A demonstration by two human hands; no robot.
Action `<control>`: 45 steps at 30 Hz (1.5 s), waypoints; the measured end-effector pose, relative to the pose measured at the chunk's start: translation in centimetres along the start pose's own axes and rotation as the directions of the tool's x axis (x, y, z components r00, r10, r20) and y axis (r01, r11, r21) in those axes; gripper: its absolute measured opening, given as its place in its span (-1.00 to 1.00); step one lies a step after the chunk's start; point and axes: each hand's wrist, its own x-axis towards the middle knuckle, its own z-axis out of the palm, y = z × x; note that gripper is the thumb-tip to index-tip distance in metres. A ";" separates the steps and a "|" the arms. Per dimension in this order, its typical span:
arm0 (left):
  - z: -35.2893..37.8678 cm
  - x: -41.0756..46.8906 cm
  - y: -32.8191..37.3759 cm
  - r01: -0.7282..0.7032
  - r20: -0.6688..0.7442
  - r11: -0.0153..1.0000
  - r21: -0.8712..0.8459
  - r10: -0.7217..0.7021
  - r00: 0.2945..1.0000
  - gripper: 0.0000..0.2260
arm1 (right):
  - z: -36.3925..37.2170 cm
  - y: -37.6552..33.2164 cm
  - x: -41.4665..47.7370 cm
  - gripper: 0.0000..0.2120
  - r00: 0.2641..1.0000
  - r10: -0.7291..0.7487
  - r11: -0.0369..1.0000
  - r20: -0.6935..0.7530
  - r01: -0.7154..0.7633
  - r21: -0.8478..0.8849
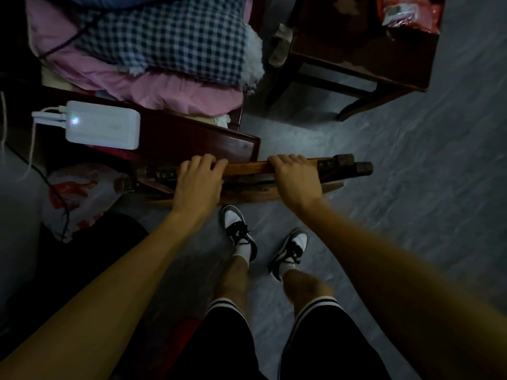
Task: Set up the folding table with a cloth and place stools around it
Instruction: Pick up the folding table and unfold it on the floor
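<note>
Fingers [216,163] of left hand [199,182] and right hand [295,179] curl over folded table [247,168] along its top.

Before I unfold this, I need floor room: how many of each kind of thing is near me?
1 folded wooden table
1 dark wooden stool
1 white power bank
1 red-printed plastic bag
2 hands gripping the table's top edge: left hand, right hand
Total: 6

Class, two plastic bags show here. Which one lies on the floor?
The white bag with red print, left of the folded table; the red bag sits up on the dark wooden stool.
</note>
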 end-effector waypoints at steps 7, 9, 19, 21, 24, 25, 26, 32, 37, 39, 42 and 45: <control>1.8 -2.2 1.8 -0.005 0.041 0.998 -0.059 0.008 0.999 -0.67 | 1.1 -0.3 -2.8 -0.78 1.000 -0.010 0.998 0.028 0.011 -0.068; 2.2 -3.0 2.2 -0.013 0.065 1.000 -0.022 0.014 0.998 -0.65 | 1.1 -0.1 -3.6 -0.78 0.997 -0.041 0.996 0.068 0.047 -0.076; 4.5 -10.7 6.7 -0.184 0.254 0.965 0.189 0.133 0.958 -0.57 | 3.5 1.2 -13.0 -0.81 0.962 -0.173 0.977 0.212 0.195 -0.086; 4.6 -11.4 8.7 -0.209 0.257 0.954 0.213 0.151 0.954 -0.54 | 3.8 2.6 -15.2 -0.80 0.970 -0.146 0.984 0.194 0.163 -0.071; 3.9 -12.1 12.0 -0.289 0.251 0.929 0.230 0.230 0.940 -0.53 | 3.5 5.0 -18.5 -0.79 0.983 -0.103 0.991 0.151 0.114 -0.064; 3.6 -12.3 13.1 -0.310 0.260 0.921 0.235 0.248 0.933 -0.54 | 3.2 5.6 -19.7 -0.80 0.987 -0.084 0.994 0.140 0.093 -0.060; 3.4 -12.5 14.3 -0.332 0.274 0.911 0.243 0.264 0.925 -0.54 | 2.9 6.3 -20.9 -0.81 0.989 -0.063 0.996 0.133 0.071 -0.057; 3.0 -13.8 22.1 -0.490 0.343 0.812 0.317 0.384 0.857 -0.52 | 2.2 11.0 -29.2 -0.82 0.995 0.067 0.998 0.070 -0.067 -0.002; 3.5 -14.7 30.4 -0.644 0.388 0.671 0.366 0.519 0.761 -0.69 | 2.9 15.8 -37.1 -0.80 0.977 0.214 0.976 0.016 -0.215 0.041; 3.6 -15.3 34.1 -0.702 0.417 0.605 0.375 0.566 0.711 -0.73 | 3.3 17.7 -40.4 -0.78 0.959 0.284 0.957 0.012 -0.285 0.056; 3.8 -15.8 39.9 -0.773 0.451 0.504 0.386 0.628 0.635 -0.77 | 3.8 20.3 -45.3 -0.77 0.924 0.382 0.919 0.026 -0.383 0.098; 4.2 -16.1 45.7 -0.834 0.498 0.386 0.394 0.673 0.547 -0.72 | 4.2 22.7 -50.1 -0.78 0.878 0.477 0.866 0.016 -0.474 0.158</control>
